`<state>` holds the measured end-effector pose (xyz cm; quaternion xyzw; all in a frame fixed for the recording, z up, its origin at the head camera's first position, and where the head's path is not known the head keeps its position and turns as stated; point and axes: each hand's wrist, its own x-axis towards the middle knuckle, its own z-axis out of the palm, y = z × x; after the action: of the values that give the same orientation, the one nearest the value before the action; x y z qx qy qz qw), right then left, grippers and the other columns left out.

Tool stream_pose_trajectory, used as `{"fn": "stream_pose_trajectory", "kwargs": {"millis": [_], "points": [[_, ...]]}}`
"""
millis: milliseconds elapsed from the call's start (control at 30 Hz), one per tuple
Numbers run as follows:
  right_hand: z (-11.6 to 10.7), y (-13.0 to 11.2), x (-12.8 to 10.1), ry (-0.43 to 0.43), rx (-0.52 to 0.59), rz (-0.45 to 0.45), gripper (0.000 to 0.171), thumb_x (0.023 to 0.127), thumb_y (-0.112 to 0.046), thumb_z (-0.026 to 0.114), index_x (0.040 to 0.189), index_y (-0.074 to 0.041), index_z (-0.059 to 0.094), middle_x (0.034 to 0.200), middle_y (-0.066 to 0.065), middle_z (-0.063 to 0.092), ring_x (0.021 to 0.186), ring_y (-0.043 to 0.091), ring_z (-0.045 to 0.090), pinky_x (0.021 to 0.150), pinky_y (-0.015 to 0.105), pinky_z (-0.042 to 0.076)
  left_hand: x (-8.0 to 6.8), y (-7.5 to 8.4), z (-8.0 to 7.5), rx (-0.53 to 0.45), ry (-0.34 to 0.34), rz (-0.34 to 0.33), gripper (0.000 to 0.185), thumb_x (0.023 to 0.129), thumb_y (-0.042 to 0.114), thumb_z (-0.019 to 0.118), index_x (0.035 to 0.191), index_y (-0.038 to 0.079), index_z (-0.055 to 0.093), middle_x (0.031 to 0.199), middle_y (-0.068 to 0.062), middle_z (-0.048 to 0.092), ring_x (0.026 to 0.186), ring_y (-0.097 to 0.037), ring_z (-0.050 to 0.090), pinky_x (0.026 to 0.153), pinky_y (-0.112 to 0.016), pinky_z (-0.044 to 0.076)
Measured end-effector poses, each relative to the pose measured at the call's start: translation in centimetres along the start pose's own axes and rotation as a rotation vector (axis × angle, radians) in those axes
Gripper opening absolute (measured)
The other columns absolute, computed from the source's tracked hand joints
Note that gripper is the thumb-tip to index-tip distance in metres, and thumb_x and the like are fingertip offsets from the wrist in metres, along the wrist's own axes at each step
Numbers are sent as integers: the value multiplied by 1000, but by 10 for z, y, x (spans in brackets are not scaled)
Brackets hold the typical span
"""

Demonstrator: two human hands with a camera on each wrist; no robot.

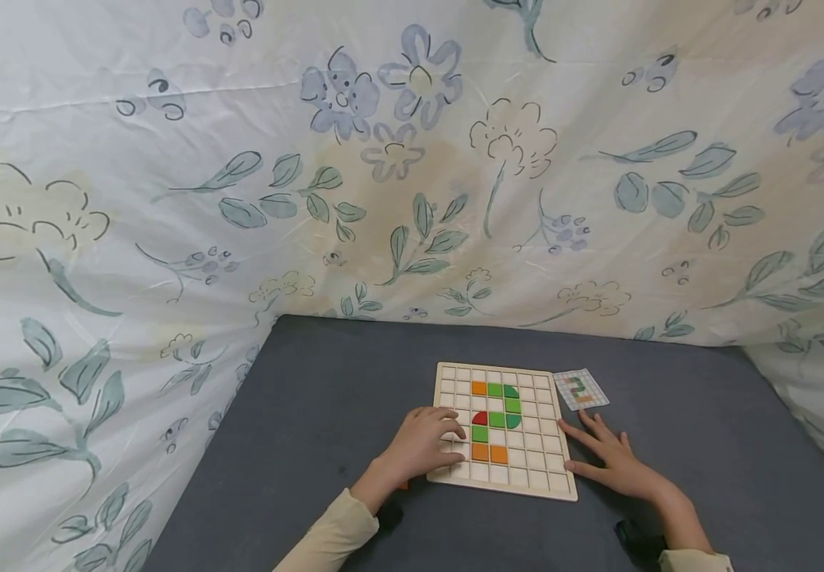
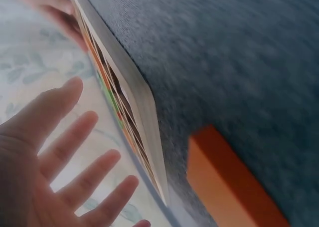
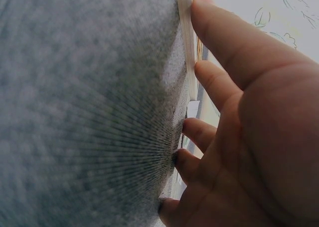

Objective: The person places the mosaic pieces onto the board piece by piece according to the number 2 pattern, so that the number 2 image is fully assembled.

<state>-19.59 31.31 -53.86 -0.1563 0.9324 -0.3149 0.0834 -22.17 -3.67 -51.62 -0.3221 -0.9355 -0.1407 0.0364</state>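
A wooden grid board lies on the dark grey table, with orange, green and red tiles set in its middle cells. My left hand rests on the board's left part; in the left wrist view its fingers are spread and hold nothing beside the board's edge. My right hand lies flat on the table against the board's right edge, its fingers straight. A small pattern card lies just beyond the right fingertips.
An orange block sits on the grey table by the board's near left corner, just showing under my left wrist. A flowered sheet hangs behind and on both sides of the table.
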Motion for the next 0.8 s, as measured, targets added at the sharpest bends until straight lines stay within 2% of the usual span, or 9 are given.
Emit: {"fn": "stream_pose_trajectory", "kwargs": {"millis": [300,633,800], "points": [[-1,-1,1,-3,-10,6,69,85,-38,64,143,-16,36,149,31,12,132,58,0,90,78,-7,-13,-15,-6,-36,14,-11,25,79,41,72,99,28,69,123,1,58,118,-19,50,100,-51,36],[-1,-1,1,-1,-8,17,69,84,-39,64,143,-15,36,149,31,12,132,57,-1,90,78,-8,-25,-29,-11,-16,30,4,27,78,42,72,99,26,69,122,0,59,115,-22,51,99,-54,36],[-1,0,1,-4,-14,21,70,84,-40,64,143,-16,36,149,31,12,132,57,-1,90,78,-8,-31,-34,-13,-16,3,-9,25,78,41,72,98,27,69,124,1,58,116,-22,51,101,-54,34]]}}
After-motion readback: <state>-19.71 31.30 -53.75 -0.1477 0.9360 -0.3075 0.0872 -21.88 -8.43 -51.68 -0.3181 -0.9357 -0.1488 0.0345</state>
